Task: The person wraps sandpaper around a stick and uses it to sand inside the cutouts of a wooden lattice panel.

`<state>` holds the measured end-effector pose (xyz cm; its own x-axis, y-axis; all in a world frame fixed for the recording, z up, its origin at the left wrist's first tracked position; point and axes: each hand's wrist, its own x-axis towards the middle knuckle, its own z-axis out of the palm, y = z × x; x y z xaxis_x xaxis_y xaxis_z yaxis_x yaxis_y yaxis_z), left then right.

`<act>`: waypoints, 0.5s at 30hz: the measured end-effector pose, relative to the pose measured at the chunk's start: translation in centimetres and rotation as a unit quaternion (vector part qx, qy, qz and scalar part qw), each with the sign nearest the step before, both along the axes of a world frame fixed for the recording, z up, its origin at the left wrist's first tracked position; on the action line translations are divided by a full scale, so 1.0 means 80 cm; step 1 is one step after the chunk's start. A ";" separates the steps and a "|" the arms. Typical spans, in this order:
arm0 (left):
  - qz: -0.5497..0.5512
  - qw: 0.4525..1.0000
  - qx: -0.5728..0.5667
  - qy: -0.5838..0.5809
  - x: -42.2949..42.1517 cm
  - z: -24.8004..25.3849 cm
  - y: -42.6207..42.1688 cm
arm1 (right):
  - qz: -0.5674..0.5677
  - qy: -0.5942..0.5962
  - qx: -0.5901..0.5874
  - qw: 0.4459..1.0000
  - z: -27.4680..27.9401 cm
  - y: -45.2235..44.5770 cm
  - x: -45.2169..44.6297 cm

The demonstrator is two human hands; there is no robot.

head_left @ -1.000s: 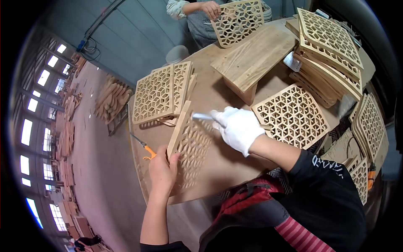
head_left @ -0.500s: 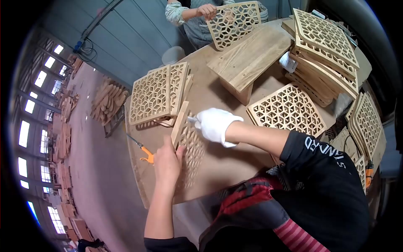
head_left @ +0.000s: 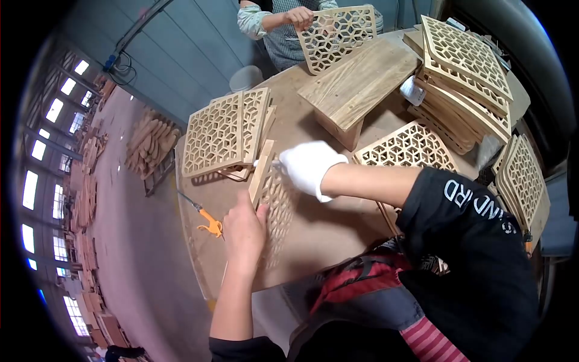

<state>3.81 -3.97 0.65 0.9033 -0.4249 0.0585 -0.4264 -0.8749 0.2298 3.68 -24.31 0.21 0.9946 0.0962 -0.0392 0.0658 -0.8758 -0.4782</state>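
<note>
A wooden lattice panel (head_left: 261, 175) stands on edge on the table, its perforated face turned to the right and seen at a steep slant. My left hand (head_left: 245, 226), bare, is closed around its near side, with the thumb against the edge. My right hand (head_left: 310, 169), in a white glove, is closed close to the panel's upper part. Something small and pale shows at its fingertips, too blurred to name. Just left of my left hand lies an orange air blow gun (head_left: 210, 222) with a thin dark nozzle.
Stacked lattice panels lie at the left (head_left: 220, 133), and another stack (head_left: 464, 60) rises at the back right. A lattice panel (head_left: 413, 148) rests beyond my right forearm. Behind a wooden bench-like block (head_left: 362, 81), another person's hand (head_left: 298, 17) holds a panel.
My gloved right hand has shifted slightly up and left along the lattice panel. My left hand keeps its hold. The view has moved a little.
</note>
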 end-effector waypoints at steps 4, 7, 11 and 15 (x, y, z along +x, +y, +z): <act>0.003 1.000 -0.003 -0.012 -0.004 0.002 -0.008 | 0.030 -0.135 -0.100 0.985 -0.024 -0.005 0.010; 0.009 1.000 -0.014 -0.004 -0.005 -0.002 -0.005 | -0.098 -0.028 0.079 0.992 -0.034 0.022 -0.006; -0.002 1.000 0.000 -0.007 -0.001 0.003 -0.005 | -0.008 -0.041 -0.029 0.999 0.003 -0.003 -0.011; 0.000 1.000 -0.004 -0.003 0.000 0.002 -0.003 | -0.061 -0.135 0.001 0.989 -0.027 0.011 -0.014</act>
